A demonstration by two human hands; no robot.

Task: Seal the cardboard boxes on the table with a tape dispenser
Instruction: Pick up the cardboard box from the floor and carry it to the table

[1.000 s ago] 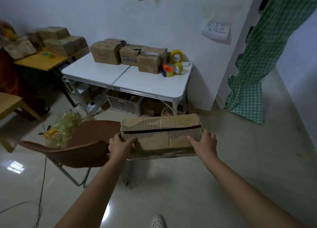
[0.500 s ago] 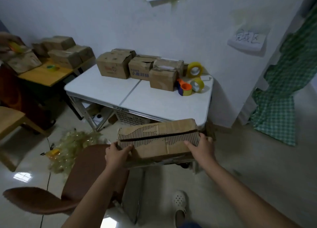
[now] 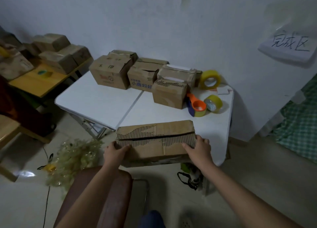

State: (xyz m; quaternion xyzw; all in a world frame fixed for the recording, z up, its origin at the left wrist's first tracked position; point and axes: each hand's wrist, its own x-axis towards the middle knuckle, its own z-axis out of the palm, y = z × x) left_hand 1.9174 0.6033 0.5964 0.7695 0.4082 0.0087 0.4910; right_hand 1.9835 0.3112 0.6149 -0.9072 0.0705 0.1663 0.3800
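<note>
Now both hands are gripping a cardboard box [image 3: 155, 142] at the bench's [image 3: 96, 99] near edge: left hand [image 3: 115, 149] and right hand [image 3: 199, 147] fingers are clamping its ends. Farther back, an orange tape dispenser [image 3: 196, 106] is lying beside other boxes [image 3: 139, 75].

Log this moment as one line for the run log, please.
phase: carrying | both hands: left hand, right hand grip unsealed cardboard box ends | box over white table front edge | tape dispenser untouched
</note>
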